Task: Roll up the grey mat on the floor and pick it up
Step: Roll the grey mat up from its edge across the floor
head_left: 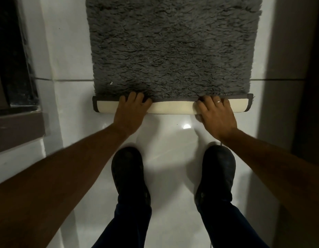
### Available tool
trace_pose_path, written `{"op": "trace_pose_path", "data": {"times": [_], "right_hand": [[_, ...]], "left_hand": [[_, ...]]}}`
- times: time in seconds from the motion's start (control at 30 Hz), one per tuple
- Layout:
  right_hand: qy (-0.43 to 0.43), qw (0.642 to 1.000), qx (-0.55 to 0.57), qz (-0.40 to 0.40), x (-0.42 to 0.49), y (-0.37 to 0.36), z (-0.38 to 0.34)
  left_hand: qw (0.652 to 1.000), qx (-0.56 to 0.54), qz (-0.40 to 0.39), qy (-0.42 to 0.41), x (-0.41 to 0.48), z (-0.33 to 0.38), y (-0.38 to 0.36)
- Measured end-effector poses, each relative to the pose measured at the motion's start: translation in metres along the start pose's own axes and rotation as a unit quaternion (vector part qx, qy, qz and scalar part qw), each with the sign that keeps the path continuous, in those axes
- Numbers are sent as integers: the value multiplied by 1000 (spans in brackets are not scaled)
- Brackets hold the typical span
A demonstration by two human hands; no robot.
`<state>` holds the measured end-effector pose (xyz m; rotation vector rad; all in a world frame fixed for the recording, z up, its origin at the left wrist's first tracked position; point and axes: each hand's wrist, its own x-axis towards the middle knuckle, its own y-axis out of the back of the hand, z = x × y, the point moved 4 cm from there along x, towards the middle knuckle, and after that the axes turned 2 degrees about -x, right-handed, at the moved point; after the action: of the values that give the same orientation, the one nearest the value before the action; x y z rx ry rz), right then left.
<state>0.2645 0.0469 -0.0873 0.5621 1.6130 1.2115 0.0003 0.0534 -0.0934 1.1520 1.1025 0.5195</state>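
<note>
1. Below, a grey mat (173, 47) lies on the white floor (173, 158), its near edge rolled over (cream backing showing).
2. Left hand (131, 113) and right hand (216, 117) curl their fingers (135, 97) over the roll, gripping it.

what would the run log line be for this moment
phase: rolling start | left hand: on roll | right hand: on roll | grey mat: near edge turned over, rest flat

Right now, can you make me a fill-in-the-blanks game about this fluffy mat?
1. The fluffy top of the mat is ____.
2. The rolled-up underside is cream, and ____ hands press on it.
3. The ring is on the ____ hand.
4. The left hand sits ahead of a ____ shoe.

Missing words: grey; two; right; black
</note>
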Motion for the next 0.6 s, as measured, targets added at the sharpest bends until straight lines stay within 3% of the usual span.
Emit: {"op": "trace_pose_path", "data": {"times": [0.1, 0.2, 0.37, 0.43, 0.5, 0.6], "right_hand": [[8, 999, 41, 4, 3, 1, 7], [12, 992, 122, 3, 5, 9, 16], [-34, 945, 296, -137, 10, 22, 33], [-64, 920, 332, -200, 11, 20, 32], [-79, 919, 328, -203, 13, 16, 29], [-95, 952, 276, -94, 15, 18, 28]], "left_hand": [[999, -30, 17, -19, 1, -5, 0], [990, -140, 10, 11, 4, -13, 7], [943, -268, -197, 4, 11, -28, 15], [914, -315, -250, 49, 12, -30, 18], [928, -297, -208, 88, 14, -28, 21], [989, -124, -28, 70, 11, -21, 30]]}}
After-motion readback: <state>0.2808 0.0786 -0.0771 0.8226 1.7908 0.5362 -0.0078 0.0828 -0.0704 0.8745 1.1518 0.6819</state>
